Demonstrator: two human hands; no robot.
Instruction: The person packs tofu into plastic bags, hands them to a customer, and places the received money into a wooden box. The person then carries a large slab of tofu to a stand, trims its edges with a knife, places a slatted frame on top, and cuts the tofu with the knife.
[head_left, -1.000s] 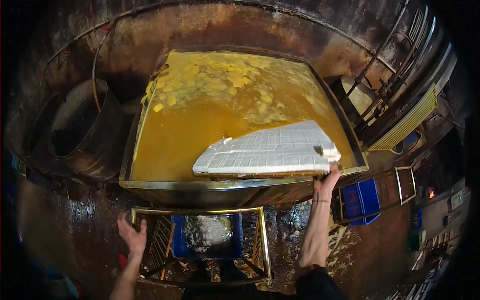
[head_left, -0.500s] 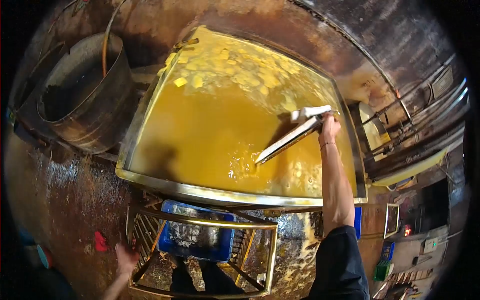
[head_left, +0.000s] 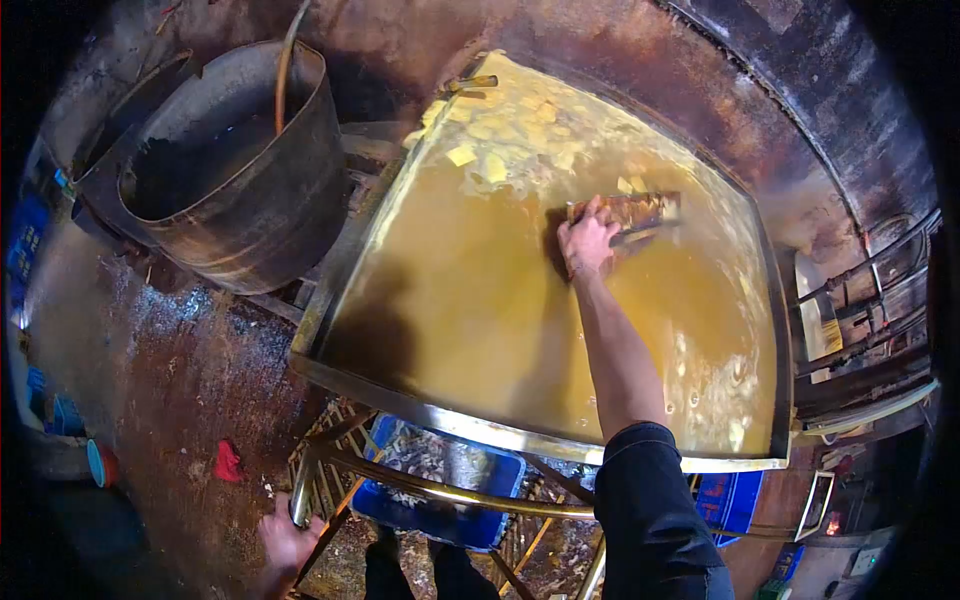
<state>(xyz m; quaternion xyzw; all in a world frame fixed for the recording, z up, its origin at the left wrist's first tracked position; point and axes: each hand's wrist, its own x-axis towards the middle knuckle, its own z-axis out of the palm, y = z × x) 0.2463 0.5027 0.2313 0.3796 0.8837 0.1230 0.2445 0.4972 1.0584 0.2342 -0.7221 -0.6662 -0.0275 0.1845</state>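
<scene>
A large metal-rimmed vat (head_left: pixel 480 425) of cloudy yellow-brown liquid fills the middle of the view. Pale yellow flat pieces (head_left: pixel 510 125) float crowded at its far side. Over the liquid, my right hand (head_left: pixel 588 243) is closed on a wet brown board-like tool (head_left: pixel 640 210), its exact kind unclear. The tool lies sideways at the liquid's surface, close to the floating pieces. Low on the left, my left hand (head_left: pixel 288 532) is closed around the end of a metal rail (head_left: pixel 303 490) on the stand before the vat.
A blue crate (head_left: pixel 505 490) with pale scraps sits under the rail, near my legs. To the left stands a big dark metal drum (head_left: pixel 240 190) with a hose (head_left: pixel 285 75). A red cloth-like item (head_left: pixel 228 460) lies on the floor. Pipes (head_left: pixel 880 300) run along the right.
My right hand has moved left and farther over the vat, bringing the tool from a slanted position to a flat, sideways one. My left hand has gone from open to holding the rail.
</scene>
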